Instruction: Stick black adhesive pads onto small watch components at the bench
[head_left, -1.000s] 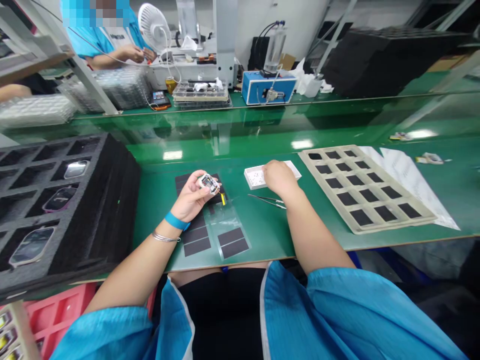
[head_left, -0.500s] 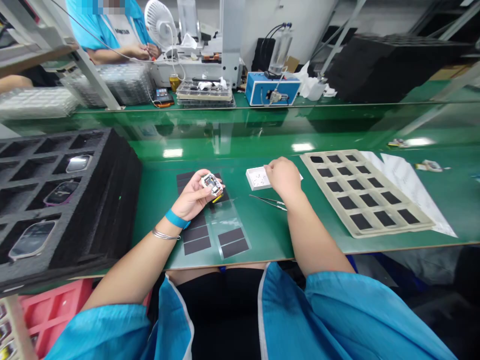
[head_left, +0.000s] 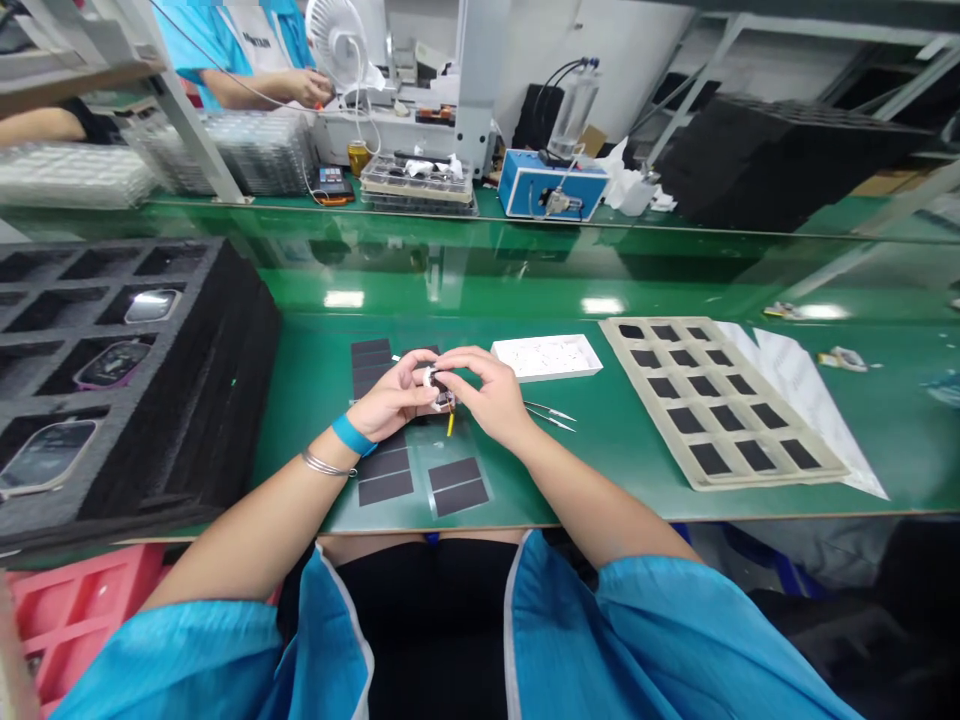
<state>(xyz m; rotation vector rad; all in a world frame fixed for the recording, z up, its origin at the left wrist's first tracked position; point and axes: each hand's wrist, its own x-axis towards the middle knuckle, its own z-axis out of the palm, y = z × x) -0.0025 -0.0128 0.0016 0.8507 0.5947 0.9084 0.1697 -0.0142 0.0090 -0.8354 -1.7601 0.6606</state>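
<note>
L hand [head_left: 386, 405] grips the small module [head_left: 434, 392] from the left and R hand [head_left: 491, 395] pinches its top from the right, both equally near, just above the film sheet [head_left: 416, 460]; its yellow tab [head_left: 450, 423] hangs toward the person, tweezers [head_left: 551, 412] lie just right of R hand.

Over the green desk [head_left: 600, 450], the left hand [head_left: 390, 405] and right hand [head_left: 489, 397] meet, both pinching a small module [head_left: 435, 388] with a yellow tab [head_left: 450, 424] hanging below it. From the hands, tweezers [head_left: 551, 413] lie at 3 o'clock, a white tray [head_left: 547, 357] at 1 o'clock and a black foam tray [head_left: 187, 420] at 9 o'clock.
</note>
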